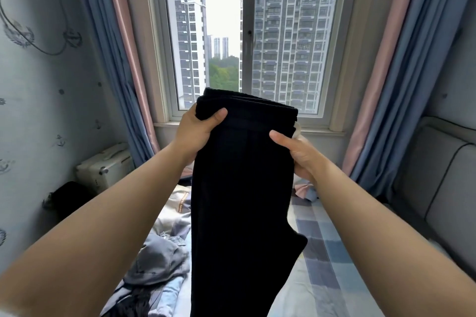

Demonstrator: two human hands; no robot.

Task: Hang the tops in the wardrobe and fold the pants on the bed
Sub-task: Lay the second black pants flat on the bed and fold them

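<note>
Pants hanging lengthwise; I'm gripping the waistband with left hand and right hand. Folding unfinished; clothes waiting on bed.

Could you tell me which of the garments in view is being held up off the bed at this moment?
The black pants: the left hand and right hand grip the waistband, while the grey garment lies crumpled on the bed.

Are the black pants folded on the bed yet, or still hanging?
Hanging, not folded on the bed: left hand and right hand grip the black pants at the waistband, legs dangling above the bed.
</note>
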